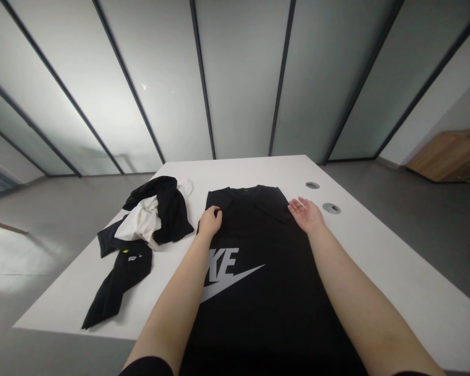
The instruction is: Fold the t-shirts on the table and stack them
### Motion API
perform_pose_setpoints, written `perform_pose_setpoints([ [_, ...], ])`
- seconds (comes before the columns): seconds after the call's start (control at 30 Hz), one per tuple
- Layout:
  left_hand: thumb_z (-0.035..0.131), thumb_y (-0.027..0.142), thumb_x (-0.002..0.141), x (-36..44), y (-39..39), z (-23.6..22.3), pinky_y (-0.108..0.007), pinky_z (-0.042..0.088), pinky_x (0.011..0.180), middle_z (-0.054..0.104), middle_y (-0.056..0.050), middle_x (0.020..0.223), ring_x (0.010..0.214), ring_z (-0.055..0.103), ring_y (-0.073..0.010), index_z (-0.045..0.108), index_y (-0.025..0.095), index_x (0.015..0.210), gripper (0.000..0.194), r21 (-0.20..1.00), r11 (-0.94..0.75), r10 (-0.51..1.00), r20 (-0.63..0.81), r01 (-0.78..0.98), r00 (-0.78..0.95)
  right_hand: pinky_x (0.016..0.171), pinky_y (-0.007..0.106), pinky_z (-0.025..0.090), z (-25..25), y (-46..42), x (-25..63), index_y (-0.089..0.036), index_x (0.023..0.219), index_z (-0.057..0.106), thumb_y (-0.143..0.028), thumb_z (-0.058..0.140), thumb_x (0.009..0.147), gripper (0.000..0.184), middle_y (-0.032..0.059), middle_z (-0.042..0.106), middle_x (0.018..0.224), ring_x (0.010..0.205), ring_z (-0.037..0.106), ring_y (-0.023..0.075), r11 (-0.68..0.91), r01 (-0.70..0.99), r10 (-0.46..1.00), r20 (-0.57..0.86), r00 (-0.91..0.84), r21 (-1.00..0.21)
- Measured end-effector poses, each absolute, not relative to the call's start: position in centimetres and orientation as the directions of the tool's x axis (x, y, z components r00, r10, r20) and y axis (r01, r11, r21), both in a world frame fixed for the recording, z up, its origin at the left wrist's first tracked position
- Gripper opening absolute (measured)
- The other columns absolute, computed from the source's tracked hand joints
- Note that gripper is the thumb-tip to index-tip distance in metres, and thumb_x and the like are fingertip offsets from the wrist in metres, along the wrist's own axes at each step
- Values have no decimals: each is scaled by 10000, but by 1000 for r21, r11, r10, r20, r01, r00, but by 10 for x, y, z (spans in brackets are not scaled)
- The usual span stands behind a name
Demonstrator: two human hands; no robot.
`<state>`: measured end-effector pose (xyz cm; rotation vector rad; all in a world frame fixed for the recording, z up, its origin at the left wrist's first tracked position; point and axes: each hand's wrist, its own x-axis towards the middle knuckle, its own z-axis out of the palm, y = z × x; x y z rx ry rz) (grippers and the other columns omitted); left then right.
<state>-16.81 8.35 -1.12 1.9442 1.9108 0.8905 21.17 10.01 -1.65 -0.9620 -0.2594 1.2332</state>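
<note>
Black shirt laid flat, right hand alongside

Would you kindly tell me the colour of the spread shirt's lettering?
The lettering is light grey, showing best in the head view.

Room right of shirt, heap left

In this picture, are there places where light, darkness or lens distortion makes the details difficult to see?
Head view: the frosted wall panels are brightest at left; head view: the black shirt sinks into near-uniform dark toward the bottom; head view: dark wall strips spread upward, and the wooden cabinet looks soft.
</note>
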Motion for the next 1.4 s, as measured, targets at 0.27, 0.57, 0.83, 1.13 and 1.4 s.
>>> perform_pose_setpoints([
  [0.27,570,236,1011,-168,87,-17,-409,515,1106,766,-128,1258,1221,691,-280,742,173,1204,266,503,-175,950,312,846,11,669,265,589,-21,97,188,-227,961,628,-278,615,922,66,24,706,842,757,679,159,42,-171,905,-35,424,-984],
  [0.57,526,299,1034,-156,75,-5,-427,479,1054,737,-113,1201,1139,641,-295,757,225,1187,287,304,-120,952,307,945,23,824,327,543,5,84,162,-204,1054,748,-297,584,998,197,72,798,984,828,715,195,-11,586,992,67,111,-810],
  [0.83,601,450,997,-123,52,12,-477,489,1006,653,-190,1285,1226,587,-373,697,190,1247,373,145,-31,986,167,989,7,1020,443,504,32,40,98,-185,1318,717,-485,663,983,453,201,650,1383,1252,631,364,187,942,965,-126,-229,-279],
  [1.13,534,462,1019,-83,25,-9,-660,445,1087,516,-320,1551,1419,475,-496,578,110,1491,590,118,-55,998,22,991,53,1070,626,450,28,22,63,-201,1591,503,-679,587,976,784,254,465,1575,1463,407,466,106,985,950,-277,-141,-138],
  [1.4,571,513,988,-80,53,-9,-707,460,1066,415,-350,1647,1481,431,-542,495,103,1600,741,111,-2,987,-158,994,19,1078,638,446,29,29,62,-207,1632,459,-658,571,991,791,250,417,1617,1514,355,446,76,989,945,-308,-111,-123],
])
